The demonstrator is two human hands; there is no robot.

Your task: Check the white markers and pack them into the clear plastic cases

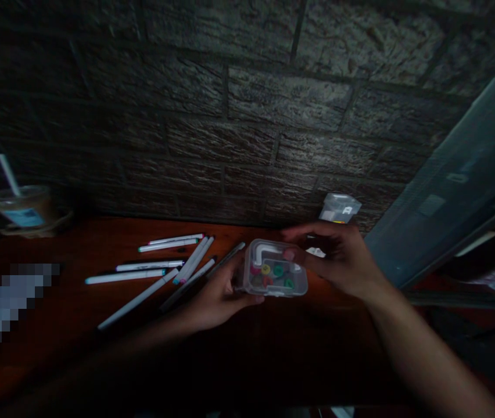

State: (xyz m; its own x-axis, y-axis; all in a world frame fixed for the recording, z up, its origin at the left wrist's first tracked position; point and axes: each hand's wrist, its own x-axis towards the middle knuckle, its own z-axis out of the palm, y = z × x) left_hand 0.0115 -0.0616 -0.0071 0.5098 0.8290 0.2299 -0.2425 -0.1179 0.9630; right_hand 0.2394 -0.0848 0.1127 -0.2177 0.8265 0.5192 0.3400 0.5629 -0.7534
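Note:
A small clear plastic box point(276, 287) with a rounded lid is held up over the table by my left hand point(223, 290), whose fingers wrap around its left side. Several small round pieces point(278, 271) in green, yellow and red show through the lid. My right hand point(334, 255) is at the box's right, thumb and fingers apart, with nothing between them. Its thumb tip overlaps the lid's far right part; whether it touches I cannot tell. To the left, several white markers point(143, 298) with coloured ends lie scattered on the wooden table point(73, 313).
A brick wall point(247, 133) rises behind the table. At the left is a plastic cup point(25, 209) with a straw. Another clear container point(340, 208) stands by the wall, beyond my right hand. A grey metal frame point(439, 174) slants along the right.

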